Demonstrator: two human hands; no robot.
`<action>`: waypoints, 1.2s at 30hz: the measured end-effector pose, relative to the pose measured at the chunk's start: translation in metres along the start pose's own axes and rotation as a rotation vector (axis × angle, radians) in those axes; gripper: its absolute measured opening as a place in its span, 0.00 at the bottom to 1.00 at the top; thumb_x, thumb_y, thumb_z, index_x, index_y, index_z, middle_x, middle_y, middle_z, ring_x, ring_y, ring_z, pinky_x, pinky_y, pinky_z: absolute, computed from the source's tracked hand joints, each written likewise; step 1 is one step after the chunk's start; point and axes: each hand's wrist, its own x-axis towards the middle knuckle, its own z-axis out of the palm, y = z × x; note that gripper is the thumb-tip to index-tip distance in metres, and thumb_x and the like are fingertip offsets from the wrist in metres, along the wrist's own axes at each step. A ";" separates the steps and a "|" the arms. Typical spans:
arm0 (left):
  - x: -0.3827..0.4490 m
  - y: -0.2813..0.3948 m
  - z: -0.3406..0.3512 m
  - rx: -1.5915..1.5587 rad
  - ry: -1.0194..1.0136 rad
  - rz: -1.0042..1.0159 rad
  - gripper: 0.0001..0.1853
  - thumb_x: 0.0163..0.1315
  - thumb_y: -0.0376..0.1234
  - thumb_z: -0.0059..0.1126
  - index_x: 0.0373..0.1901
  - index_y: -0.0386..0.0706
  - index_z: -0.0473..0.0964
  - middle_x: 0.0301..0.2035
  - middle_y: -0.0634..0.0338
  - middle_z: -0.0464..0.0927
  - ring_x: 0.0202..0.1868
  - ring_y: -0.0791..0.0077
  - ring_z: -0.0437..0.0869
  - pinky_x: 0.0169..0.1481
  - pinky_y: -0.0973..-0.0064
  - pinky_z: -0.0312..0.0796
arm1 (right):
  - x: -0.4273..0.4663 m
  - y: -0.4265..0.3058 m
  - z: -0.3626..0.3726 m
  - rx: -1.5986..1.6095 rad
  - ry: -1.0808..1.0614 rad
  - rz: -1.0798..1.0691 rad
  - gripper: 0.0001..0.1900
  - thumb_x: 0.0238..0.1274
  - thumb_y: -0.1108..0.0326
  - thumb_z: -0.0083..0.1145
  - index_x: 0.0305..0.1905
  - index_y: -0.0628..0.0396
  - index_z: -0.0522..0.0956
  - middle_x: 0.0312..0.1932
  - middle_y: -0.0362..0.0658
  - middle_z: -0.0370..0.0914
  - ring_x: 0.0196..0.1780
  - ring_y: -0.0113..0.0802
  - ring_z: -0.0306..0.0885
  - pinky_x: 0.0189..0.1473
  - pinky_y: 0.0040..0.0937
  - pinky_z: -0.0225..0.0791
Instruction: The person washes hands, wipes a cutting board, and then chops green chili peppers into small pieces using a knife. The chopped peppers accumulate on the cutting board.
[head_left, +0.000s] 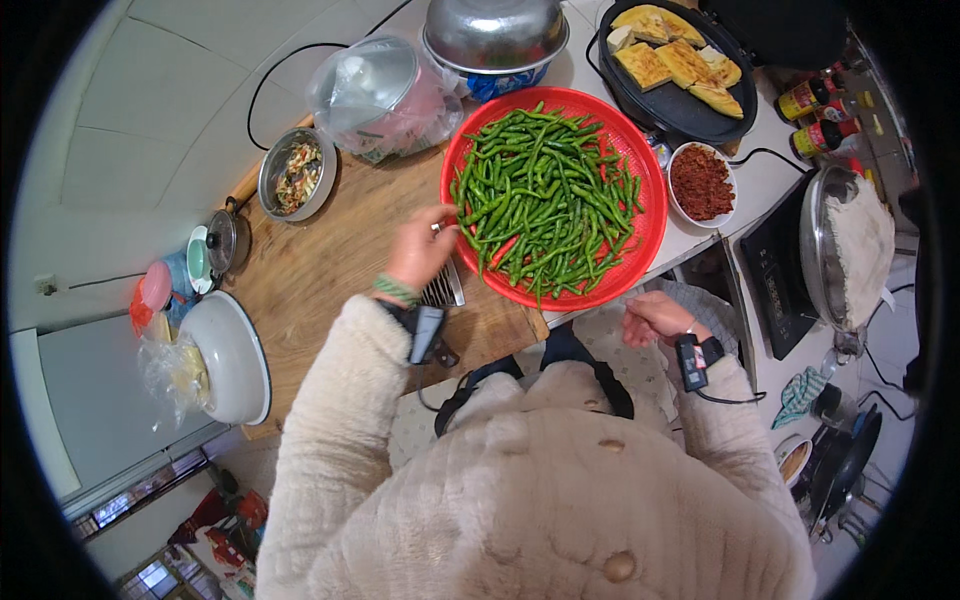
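Note:
A round red plastic basket (655, 247) heaped with green chili peppers (547, 202) sits in front of me, its near side reaching past the wooden board (345, 255). A few red peppers show among the green ones. My left hand (421, 247) is at the basket's left rim, thumb and forefinger apart with the rim showing between them; whether they grip it is unclear. Just off the basket's near right edge, my right hand (657, 318) hangs with loosely curled fingers, and nothing shows in it. Under my left wrist lies a flat metal tool (448, 286) with dark stripes, partly hidden.
Around the basket stand a bowl of red-brown paste (703, 185), a black electric griddle with flatbread pieces (679, 67), an upturned metal bowl (495, 34) and a bowl of chopped food (298, 174). A white basin (229, 358) is left; an induction cooktop (776, 285) is right.

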 end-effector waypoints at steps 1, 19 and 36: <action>0.007 0.011 0.011 0.191 0.070 0.273 0.18 0.53 0.29 0.61 0.47 0.35 0.75 0.43 0.45 0.78 0.46 0.53 0.80 0.53 0.64 0.72 | -0.005 -0.004 -0.004 -0.061 -0.025 0.041 0.19 0.70 0.54 0.47 0.34 0.60 0.76 0.29 0.49 0.82 0.29 0.32 0.82 0.27 0.25 0.73; 0.007 0.064 0.073 0.540 0.031 0.199 0.39 0.42 0.50 0.70 0.51 0.33 0.70 0.45 0.46 0.71 0.50 0.49 0.70 0.55 0.57 0.63 | 0.010 -0.022 0.028 -0.066 -0.153 -0.113 0.14 0.71 0.57 0.45 0.38 0.56 0.75 0.31 0.41 0.81 0.31 0.26 0.80 0.28 0.21 0.71; 0.005 0.063 0.098 0.682 0.035 0.135 0.42 0.40 0.40 0.71 0.58 0.35 0.64 0.44 0.46 0.70 0.46 0.49 0.74 0.51 0.57 0.66 | 0.013 -0.009 0.047 -0.023 -0.115 -0.101 0.13 0.69 0.57 0.47 0.40 0.56 0.74 0.34 0.42 0.81 0.33 0.27 0.81 0.30 0.21 0.71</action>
